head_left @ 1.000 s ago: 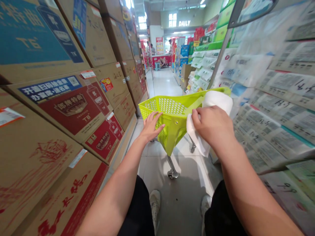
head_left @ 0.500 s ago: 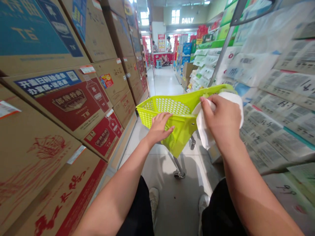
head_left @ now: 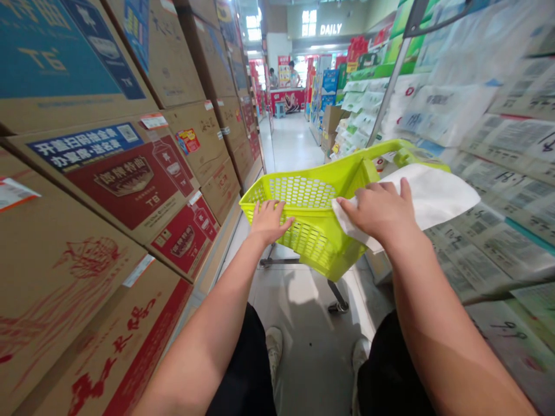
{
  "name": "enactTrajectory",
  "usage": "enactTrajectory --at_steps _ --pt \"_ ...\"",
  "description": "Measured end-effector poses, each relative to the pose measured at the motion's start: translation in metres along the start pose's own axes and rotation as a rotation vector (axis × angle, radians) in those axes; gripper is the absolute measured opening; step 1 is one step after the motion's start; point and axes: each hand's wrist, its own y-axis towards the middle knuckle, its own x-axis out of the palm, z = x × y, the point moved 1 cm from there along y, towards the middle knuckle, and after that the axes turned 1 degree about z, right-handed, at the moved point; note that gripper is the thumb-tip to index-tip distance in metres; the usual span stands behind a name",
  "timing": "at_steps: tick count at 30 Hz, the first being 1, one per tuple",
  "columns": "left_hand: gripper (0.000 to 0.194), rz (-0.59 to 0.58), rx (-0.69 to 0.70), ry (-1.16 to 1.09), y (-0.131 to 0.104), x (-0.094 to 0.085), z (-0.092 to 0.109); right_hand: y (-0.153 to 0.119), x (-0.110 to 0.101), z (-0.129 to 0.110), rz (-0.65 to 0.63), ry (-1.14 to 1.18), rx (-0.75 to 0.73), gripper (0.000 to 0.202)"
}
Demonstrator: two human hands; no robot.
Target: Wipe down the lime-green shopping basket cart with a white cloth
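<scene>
In an apparent wiping step, the left hand (head_left: 267, 222) grips the green cart (head_left: 318, 215) in the aisle, the right hand (head_left: 384, 211) grasping a white cloth (head_left: 446, 196) against it, the next stroke calling for steady bracing

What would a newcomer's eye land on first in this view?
The lime-green shopping-cart basket stands out at the centre, with the left hand on its near rim. At its right end, the right hand holds a white cloth. Printed cardboard cartons are stacked along the left side.
</scene>
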Motion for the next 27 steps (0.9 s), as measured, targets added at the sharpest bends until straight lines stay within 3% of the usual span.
enactTrajectory --at_steps 3,5,10,13,17,22,27 --pt "0.050 -0.057 -0.025 0.086 0.002 0.000 -0.018 -0.004 0.003 0.016 -0.061 -0.059 0.036 0.063" --pt "0.049 -0.080 0.002 0.117 0.003 -0.001 -0.019 -0.007 0.003 0.013 -0.103 -0.111 0.019 0.060" --pt "0.054 -0.160 0.060 0.069 0.007 -0.007 0.001 -0.015 0.017 -0.027 -0.187 -0.114 -0.056 0.055" --pt "0.055 -0.228 0.073 0.090 0.007 -0.011 0.016 -0.020 0.034 -0.052 -0.207 -0.027 -0.193 0.055" --pt "0.061 -0.293 0.086 0.106 0.007 -0.014 0.025 -0.024 0.045 -0.064 -0.236 0.041 -0.289 0.056" --pt "0.080 -0.436 -0.064 0.124 0.010 -0.017 0.013 -0.019 0.040 -0.042 -0.239 0.037 -0.147 0.071" --pt "0.070 -0.439 -0.042 0.105 0.011 -0.017 0.008 -0.009 0.041 0.006 -0.084 -0.010 0.061 0.064"
